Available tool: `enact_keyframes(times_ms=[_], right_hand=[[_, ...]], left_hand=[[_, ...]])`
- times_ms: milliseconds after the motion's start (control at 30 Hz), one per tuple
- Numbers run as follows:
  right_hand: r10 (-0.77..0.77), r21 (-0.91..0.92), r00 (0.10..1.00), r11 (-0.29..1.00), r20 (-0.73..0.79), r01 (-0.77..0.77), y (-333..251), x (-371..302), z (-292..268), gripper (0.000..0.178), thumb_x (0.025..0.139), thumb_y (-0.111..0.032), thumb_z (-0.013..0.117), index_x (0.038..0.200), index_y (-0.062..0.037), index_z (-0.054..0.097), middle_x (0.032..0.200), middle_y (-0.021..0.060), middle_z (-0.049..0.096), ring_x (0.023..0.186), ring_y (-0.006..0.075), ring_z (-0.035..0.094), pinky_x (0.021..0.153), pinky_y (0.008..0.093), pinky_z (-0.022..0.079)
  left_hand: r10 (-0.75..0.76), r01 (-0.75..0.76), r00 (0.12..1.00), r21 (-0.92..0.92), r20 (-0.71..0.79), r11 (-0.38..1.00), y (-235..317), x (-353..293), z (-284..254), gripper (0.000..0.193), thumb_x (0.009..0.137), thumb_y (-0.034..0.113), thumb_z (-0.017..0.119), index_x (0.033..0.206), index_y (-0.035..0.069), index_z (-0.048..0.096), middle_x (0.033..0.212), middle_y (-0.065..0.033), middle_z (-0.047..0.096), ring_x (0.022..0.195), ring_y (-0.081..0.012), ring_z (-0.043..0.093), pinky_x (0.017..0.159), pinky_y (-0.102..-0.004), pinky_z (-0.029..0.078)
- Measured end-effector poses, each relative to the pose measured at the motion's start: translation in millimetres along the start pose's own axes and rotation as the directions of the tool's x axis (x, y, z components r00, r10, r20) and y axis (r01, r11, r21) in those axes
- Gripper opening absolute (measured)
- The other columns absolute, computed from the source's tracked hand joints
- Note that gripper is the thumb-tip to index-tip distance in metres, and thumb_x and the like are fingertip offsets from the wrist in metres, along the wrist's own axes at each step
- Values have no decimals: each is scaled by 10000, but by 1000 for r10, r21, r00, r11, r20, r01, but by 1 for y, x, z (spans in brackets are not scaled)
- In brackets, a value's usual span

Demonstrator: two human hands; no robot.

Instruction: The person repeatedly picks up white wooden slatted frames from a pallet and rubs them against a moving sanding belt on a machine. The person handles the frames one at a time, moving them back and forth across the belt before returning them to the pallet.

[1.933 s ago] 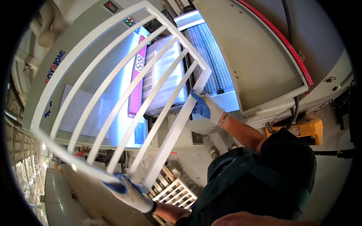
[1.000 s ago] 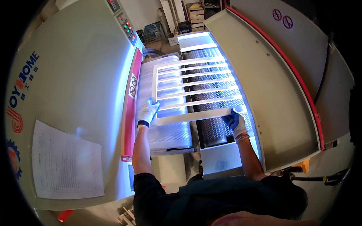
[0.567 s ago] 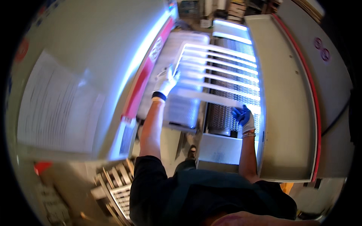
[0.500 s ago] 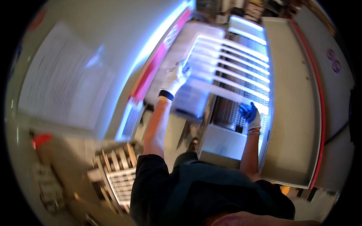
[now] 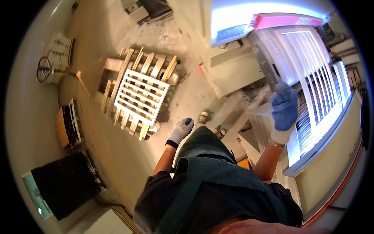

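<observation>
My left hand [image 5: 181, 131], in a white glove with blue fingertips, hangs beside my apron over the floor. Its fingers are curled in, with nothing visible in them. My right hand [image 5: 284, 109] is raised palm up in a blue-coated glove, fingers pointing away and somewhat blurred; I see nothing held in it. Just right of it, a white slatted panel [image 5: 307, 93] lies on the lit machine bed, apart from or barely next to the hand; contact cannot be made out. A second white slatted panel [image 5: 142, 96] lies on a wooden pallet to the left.
The wooden pallet [image 5: 150, 62] rests on the concrete floor. A machine housing with a red strip [image 5: 272, 21] and bright lights stands at the upper right. At far left are a pallet truck handle [image 5: 44, 69] and a dark-covered stack [image 5: 66, 183]. My shoes [image 5: 203, 117] are below me.
My view has swung left toward the pallet. My left hand has left the slatted panel on the machine and come down by my side. My right hand has also moved off that panel's edge.
</observation>
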State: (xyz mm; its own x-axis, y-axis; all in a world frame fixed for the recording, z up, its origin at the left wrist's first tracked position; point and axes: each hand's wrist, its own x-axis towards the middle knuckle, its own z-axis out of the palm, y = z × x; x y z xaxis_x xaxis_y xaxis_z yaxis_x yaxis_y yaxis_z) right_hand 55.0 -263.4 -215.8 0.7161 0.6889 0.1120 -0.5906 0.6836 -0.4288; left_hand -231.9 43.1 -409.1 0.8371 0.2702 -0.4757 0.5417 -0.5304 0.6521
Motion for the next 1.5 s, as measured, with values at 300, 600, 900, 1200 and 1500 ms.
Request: enact_keyframes(times_ms=[300,600,900,1200,1500], right_hand=[[529,-9,711,800,-464,-600,371,29,-81,382,974,-343,481,1146,-14,572,1042,170,668,860,286,667,794,409,544],[618,-5,231,344,-751,-939,798,38,-296,339,851,-422,683,914,-97,610,728,18,571,544,140,521,473,294,458],[106,-517,522,74,-846,-853,981,45,-387,338,856,-368,661,827,-32,639,695,75,618,644,207,625,516,356,468],[54,-612,612,26,-789,-791,945,-23,-411,274,792,-181,682,989,-31,567,774,75,639,669,194,606,626,349,507],[283,-390,385,41,-878,-920,1010,9,-427,608,643,-313,787,1043,85,559,937,225,662,862,286,664,800,381,511]], left_hand=[[-405,417,909,-238,100,877,-178,-65,-20,420,909,384,572,1199,83,600,1093,-234,645,1052,-371,612,897,-423,488],[-773,663,635,-512,-2,546,-422,-165,-44,374,934,331,560,1204,74,596,1147,-231,608,1012,-351,621,849,-403,520],[-889,824,387,-524,244,215,-496,-216,-39,375,938,351,550,1163,66,645,896,-124,702,778,-193,665,725,-318,511],[-817,812,545,-359,187,460,-473,-181,-64,461,924,439,526,1226,101,608,1149,-211,637,1085,-368,600,946,-416,464],[-760,684,643,-515,91,517,-509,-171,-59,394,954,320,519,1214,36,608,1117,-191,665,1041,-301,640,912,-358,479]])
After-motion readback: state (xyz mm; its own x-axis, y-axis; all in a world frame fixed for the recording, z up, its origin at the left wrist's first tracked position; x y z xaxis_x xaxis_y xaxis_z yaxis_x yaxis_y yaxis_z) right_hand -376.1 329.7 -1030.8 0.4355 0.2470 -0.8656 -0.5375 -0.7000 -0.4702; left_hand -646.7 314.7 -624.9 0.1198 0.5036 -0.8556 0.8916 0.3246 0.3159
